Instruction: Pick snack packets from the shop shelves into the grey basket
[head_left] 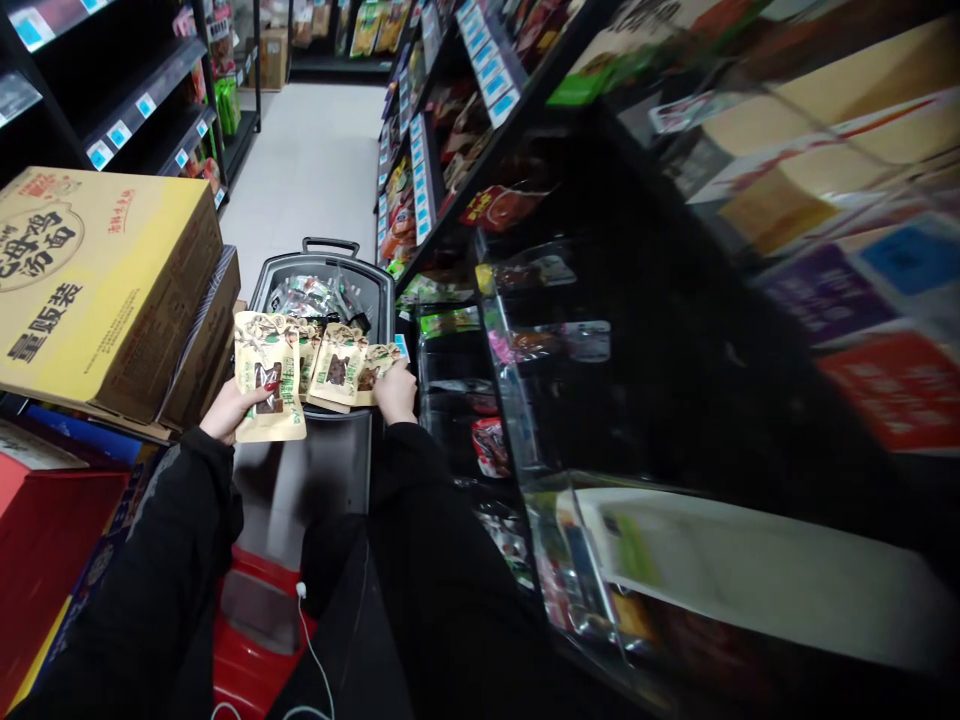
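My left hand [229, 410] is closed on a beige snack packet [268, 378] and holds it by its lower left corner. My right hand [396, 392] grips the right end of a fan of several more beige packets [341, 367]. Both hands hover over the near rim of a grey bin [259, 283] that holds clear-wrapped snack packets [311, 297]. Black sleeves cover both my arms.
A yellow cardboard box [97, 280] is stacked on other boxes at my left. Black shelves [525, 300] with packaged snacks run along my right, very close. A red box [45, 540] sits at lower left. The pale aisle floor [307, 170] stretches ahead.
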